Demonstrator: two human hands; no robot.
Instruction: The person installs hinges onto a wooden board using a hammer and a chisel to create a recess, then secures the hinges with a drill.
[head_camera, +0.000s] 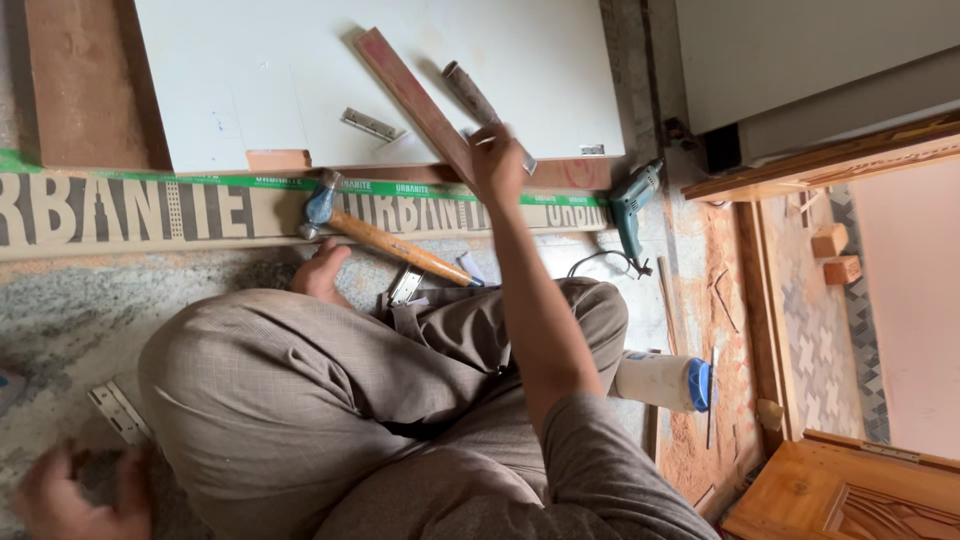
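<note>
My right hand (497, 165) reaches out over the near edge of a white board (250, 70) lying on the floor. Its fingers are closed on the lower end of a reddish wooden strip (410, 95) that lies slanted across the board. A grey metal tool (467, 88) lies right beside the strip and runs under the hand. My left hand (70, 495) is low at the bottom left, blurred, by a metal hinge (118, 412) on the floor. What its fingers hold is unclear. I sit cross-legged in grey trousers.
A hammer (395, 245) with a wooden handle lies by my bare foot (320, 272), near another hinge (405, 286). A third hinge (370, 124) rests on the board. A teal drill (632, 205), a white bottle (660, 380), wooden blocks (830, 242) and a carved door (850, 495) are at the right.
</note>
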